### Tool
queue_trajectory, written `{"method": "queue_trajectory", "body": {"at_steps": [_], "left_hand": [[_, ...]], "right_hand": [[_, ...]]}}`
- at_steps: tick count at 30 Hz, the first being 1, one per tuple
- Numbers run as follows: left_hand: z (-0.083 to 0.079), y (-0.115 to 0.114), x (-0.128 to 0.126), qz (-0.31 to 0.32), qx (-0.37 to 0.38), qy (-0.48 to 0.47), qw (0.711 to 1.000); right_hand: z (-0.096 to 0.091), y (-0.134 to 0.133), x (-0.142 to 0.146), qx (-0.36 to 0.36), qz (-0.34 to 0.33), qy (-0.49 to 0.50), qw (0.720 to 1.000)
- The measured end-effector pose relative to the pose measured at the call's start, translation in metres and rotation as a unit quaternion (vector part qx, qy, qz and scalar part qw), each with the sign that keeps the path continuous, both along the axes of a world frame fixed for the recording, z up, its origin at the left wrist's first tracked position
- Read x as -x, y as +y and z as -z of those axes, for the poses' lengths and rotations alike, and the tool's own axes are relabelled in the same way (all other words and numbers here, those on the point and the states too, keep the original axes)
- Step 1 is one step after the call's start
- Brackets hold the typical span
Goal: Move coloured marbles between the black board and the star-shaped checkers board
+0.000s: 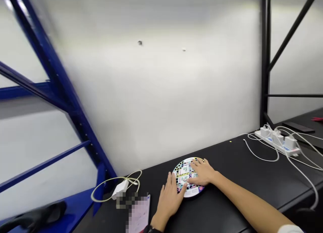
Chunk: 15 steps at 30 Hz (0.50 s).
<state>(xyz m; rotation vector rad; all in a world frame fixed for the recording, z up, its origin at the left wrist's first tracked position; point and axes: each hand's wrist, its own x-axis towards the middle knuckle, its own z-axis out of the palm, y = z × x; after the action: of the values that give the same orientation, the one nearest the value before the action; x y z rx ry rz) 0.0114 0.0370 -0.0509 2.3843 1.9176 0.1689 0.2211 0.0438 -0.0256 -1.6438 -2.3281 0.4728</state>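
A round, colourful game board [185, 174], printed like a ludo board with many dark round spots, lies on the black tabletop. My left hand [169, 196] is at its left edge, fingers stretched out and thumb reaching toward the front rim. Flat across the right part of the board rests my right hand [204, 172], fingers spread and thumb pointing left. Neither hand is closed round anything. Part of the printed surface is hidden beneath my right hand.
A pinkish sheet or pad [139, 214], partly blurred out, lies left of my left hand. Behind it sits a white charger [120, 188] with a looped cable. A white power strip [277, 142] with plugs and trailing cables stands at the right. Blue frame bars [68, 91] rise at the left.
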Motion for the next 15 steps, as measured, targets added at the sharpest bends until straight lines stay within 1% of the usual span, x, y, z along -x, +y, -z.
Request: {"method": "queue_trajectory", "body": {"at_steps": [2, 4, 8, 10, 12, 15], "left_hand": [[0.003, 0.006, 0.002, -0.001, -0.019, 0.006, 1.000], [0.002, 0.010, 0.004, 0.017, -0.011, 0.011, 1.000], [-0.006, 0.007, 0.002, 0.040, 0.026, 0.030, 0.998], [-0.010, 0.004, -0.002, 0.034, 0.032, 0.038, 0.998], [-0.013, 0.002, -0.006, 0.027, 0.028, 0.029, 0.999], [-0.016, 0.001, -0.011, 0.025, 0.012, -0.011, 1.000]], "right_hand": [[-0.004, 0.001, -0.001, -0.005, -0.004, 0.014, 1.000], [-0.006, 0.002, -0.002, -0.008, -0.005, 0.022, 1.000], [-0.002, 0.003, -0.002, -0.002, 0.002, 0.013, 1.000], [-0.001, 0.003, -0.003, 0.004, 0.000, 0.001, 1.000], [-0.001, 0.004, -0.003, 0.009, -0.003, -0.014, 1.000], [-0.002, 0.007, -0.001, 0.017, 0.005, -0.041, 0.999]]}}
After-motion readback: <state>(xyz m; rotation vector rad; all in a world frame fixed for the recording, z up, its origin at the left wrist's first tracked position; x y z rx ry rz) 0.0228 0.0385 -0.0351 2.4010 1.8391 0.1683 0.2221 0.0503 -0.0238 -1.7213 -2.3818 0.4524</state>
